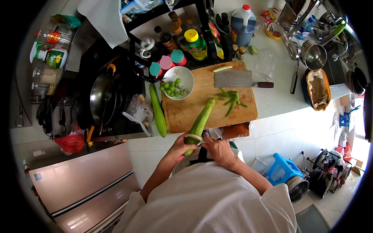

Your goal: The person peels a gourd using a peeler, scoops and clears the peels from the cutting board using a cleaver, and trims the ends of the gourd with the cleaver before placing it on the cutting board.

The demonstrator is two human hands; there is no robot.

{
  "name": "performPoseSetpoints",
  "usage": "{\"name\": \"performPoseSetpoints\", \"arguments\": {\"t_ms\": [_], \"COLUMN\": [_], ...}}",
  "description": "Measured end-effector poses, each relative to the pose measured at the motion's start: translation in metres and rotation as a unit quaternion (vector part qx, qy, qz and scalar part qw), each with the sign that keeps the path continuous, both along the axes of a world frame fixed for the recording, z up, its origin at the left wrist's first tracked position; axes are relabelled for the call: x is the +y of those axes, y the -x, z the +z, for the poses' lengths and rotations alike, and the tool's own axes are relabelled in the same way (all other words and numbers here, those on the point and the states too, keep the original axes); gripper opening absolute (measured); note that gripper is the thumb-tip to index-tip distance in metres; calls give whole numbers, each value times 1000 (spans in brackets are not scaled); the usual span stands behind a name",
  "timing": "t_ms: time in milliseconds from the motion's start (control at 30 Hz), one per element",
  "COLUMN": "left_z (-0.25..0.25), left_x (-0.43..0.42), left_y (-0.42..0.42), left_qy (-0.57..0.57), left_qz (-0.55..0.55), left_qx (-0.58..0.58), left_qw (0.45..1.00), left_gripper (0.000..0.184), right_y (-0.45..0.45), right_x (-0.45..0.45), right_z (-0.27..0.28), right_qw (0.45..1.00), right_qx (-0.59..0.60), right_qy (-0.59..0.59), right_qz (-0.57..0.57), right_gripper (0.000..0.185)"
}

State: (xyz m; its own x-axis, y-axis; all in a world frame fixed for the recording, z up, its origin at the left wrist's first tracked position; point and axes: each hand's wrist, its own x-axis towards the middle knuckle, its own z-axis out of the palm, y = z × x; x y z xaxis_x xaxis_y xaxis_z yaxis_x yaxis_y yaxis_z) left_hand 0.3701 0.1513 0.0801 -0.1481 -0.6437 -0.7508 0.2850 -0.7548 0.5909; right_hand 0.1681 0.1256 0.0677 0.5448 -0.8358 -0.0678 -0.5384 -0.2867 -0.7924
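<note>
My left hand (179, 149) is wrapped round the lower end of a long green luffa gourd (202, 119), which points up and away over the front edge of the wooden cutting board (182, 112). Most of its skin looks pared to a lighter green, with a darker part near my left hand. Closed round a pale peeler (196, 138), my right hand (220, 149) holds it against the gourd; the handle is mostly hidden. Green peelings (234, 101) lie on the board. A second luffa gourd (157, 110) rests left of the board.
A cleaver (234, 79) lies on the board, its handle past the right edge. A white bowl of green grapes (184, 75) sits at the board's back left. Bottles and jars (196, 44) stand behind. Left is a stove with a wok (101, 97); a lined basket (318, 89) stands right.
</note>
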Motion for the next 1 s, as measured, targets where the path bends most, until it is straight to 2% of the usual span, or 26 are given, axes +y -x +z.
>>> {"name": "performPoseSetpoints", "arguments": {"t_ms": [133,300,467,667,767,867,1000], "left_z": [-9,-10,-6,0,-4,-3,-15], "left_x": [5,5,4,2,6,9,17], "left_y": [-4,0,-1,-7,-8,-12,-18], "left_qy": [6,17,24,-4,-6,-7,-23], "left_qz": [-1,3,2,36,27,22,49], "left_qx": [20,33,12,33,27,43,97], "left_qw": [1000,999,1000,999,999,999,994], "left_gripper": [57,64,63,63,64,63,60], "right_y": [-3,6,9,0,1,14,36], "right_x": [-6,-43,-87,-106,-114,-121,-123], "right_z": [-22,-77,-123,-149,-172,-172,-153], "right_qw": [1000,996,990,980,960,954,930], "right_qx": [21,84,120,169,219,239,274], "right_qy": [7,-2,32,62,90,144,205], "right_qz": [9,-33,-61,-82,-150,-107,-135], "right_gripper": [19,19,19,21,25,27,30]}}
